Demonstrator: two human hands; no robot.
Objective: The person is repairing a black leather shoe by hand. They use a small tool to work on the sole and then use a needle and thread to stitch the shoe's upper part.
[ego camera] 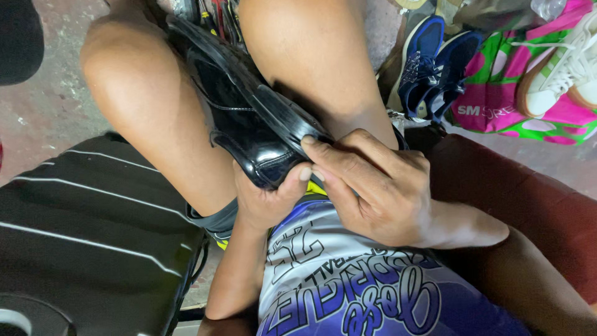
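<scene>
Both hands on the black shoe, work at its edge still under way.

Head view: you hold a glossy black dress shoe (249, 118) between your knees at the centre of the frame, its sole side turned up and to the right. Your left hand (267, 199) comes from below and grips the near end, thumb pressed against the upper. Your right hand (373, 186) lies over it, fingers curled, the fingertips (309, 142) pressing on the sole edge. Judging by that, the edge is still being worked; I cannot tell how much of it is finished. In the upper right a pair of blue sneakers (429, 62) and a white sneaker (559, 74) rest by a pink and green bag (497, 93).
</scene>
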